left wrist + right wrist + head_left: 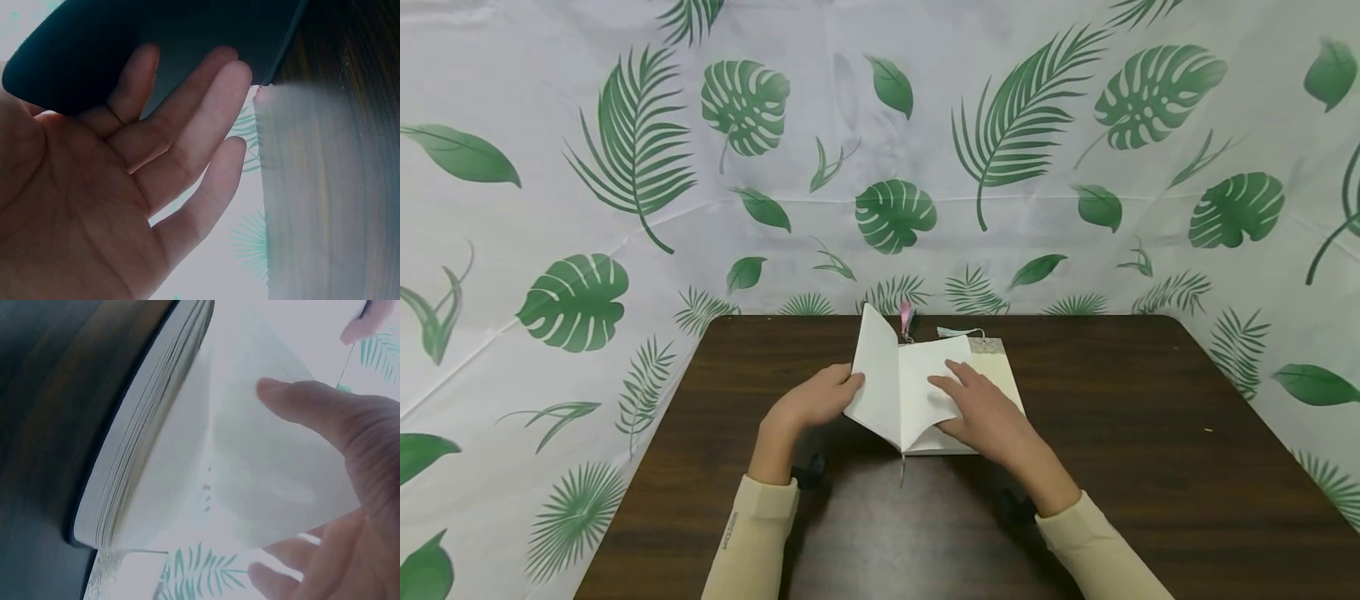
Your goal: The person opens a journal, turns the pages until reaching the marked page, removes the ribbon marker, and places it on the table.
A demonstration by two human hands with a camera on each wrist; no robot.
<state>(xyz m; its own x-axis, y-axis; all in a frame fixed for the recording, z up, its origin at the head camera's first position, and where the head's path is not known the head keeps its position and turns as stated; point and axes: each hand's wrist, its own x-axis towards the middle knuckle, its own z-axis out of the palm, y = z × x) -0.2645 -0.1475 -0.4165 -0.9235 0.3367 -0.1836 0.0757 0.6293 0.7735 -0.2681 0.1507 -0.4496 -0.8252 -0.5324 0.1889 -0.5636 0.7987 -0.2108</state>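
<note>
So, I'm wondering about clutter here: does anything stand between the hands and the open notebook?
Nothing visible does. The left hand holds the raised left side of the open notebook, and the right hand grips a lifted page. The pink tassel lies beyond the far edge, out of the way.

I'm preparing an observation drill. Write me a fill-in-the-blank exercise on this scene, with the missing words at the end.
The ____ grip holds the raised cover of the notebook.
The notebook's visible pages are ____.
The table is dark ____.
The leaves printed on the backdrop are ____.

Missing words: left; white; brown; green.
</note>
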